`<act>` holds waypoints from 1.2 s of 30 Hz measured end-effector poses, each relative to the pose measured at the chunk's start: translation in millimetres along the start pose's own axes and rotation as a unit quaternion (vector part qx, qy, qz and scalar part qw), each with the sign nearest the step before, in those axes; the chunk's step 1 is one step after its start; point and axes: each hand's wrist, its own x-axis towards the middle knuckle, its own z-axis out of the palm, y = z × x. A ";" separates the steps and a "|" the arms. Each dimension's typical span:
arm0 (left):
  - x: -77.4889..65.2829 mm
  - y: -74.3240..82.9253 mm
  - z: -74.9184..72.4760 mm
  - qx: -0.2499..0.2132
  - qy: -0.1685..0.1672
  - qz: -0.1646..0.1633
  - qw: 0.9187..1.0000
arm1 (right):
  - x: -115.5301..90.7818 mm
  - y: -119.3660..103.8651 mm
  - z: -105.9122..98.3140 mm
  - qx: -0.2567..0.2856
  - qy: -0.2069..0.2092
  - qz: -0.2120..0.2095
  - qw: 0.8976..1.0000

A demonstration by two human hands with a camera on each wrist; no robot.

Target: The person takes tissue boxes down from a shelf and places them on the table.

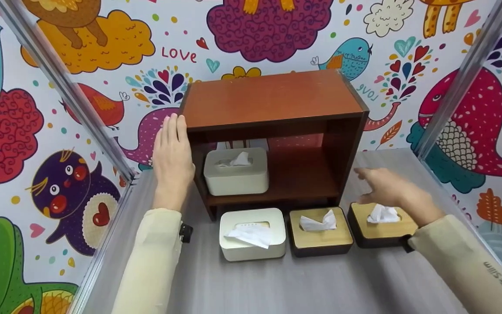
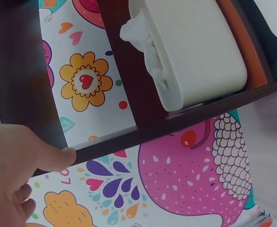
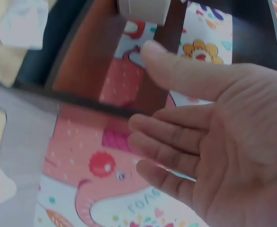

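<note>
A brown wooden shelf [image 1: 273,96] stands on the table with a grey-lidded tissue box [image 1: 236,178] inside its left part. My left hand [image 1: 173,161] lies along the shelf's left side with its fingers straight. In the left wrist view, the thumb [image 2: 65,158] meets the shelf's dark front edge. My right hand [image 1: 386,187] is to the right of the shelf, above a wood-topped tissue box [image 1: 364,231]. Nothing is in its loosely bent fingers [image 3: 171,132], and a gap shows between it and the shelf in the head view.
In front of the shelf sit a white tissue box [image 1: 253,253] and another wood-topped tissue box [image 1: 320,248], each with a tissue sticking out. Cartoon-printed walls [image 1: 181,26] with metal posts [image 1: 66,87] enclose the grey table [image 1: 277,288].
</note>
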 end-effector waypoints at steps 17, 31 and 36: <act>-49.6 20.1 69.6 -0.023 0.018 0.124 0.992 | -0.4 -0.7 -68.3 -0.006 0.158 0.097 0.983; -26.6 39.8 92.8 -0.119 -0.177 0.040 0.976 | 39.6 -34.5 -84.4 -0.057 0.260 0.027 0.963; -14.9 43.0 96.4 -0.134 -0.227 0.031 0.964 | 48.4 -32.7 -81.5 -0.097 0.241 0.013 0.966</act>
